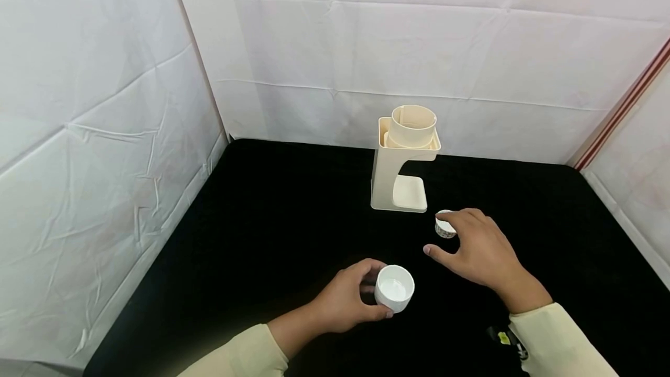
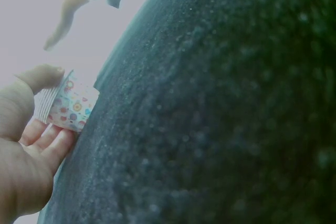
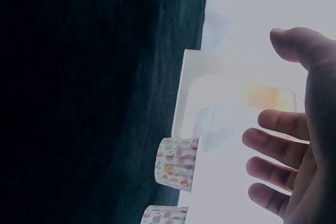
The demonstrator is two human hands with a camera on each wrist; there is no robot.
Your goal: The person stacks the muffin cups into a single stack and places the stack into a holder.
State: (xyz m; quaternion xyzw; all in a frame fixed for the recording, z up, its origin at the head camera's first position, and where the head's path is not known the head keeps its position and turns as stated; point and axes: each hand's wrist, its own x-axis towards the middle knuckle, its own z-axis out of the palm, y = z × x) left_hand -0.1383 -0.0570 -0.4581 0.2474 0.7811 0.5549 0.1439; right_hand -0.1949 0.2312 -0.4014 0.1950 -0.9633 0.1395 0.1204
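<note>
My left hand (image 1: 342, 298) holds a stack of paper baking cups (image 1: 395, 290) between thumb and fingers, mouth upward, in the head view. In the left wrist view the nested rims and printed, dotted side of the stacked cups (image 2: 72, 103) show, with the fingers (image 2: 55, 148) at its side. My right hand (image 1: 478, 246) hovers with thumb and fingers spread near a single patterned baking cup (image 1: 445, 227). The right wrist view shows that hand (image 3: 294, 145) holding nothing, and two printed cups on the black cloth, one upper (image 3: 177, 163) and one lower (image 3: 164, 215), cut off by the frame.
A cream-coloured stand (image 1: 384, 176) with a round cylinder (image 1: 413, 127) on top and a square base tray (image 1: 410, 192) is beyond the hands. Black cloth (image 1: 282, 202) covers the table. White fabric walls (image 1: 335, 45) rise behind and at the sides.
</note>
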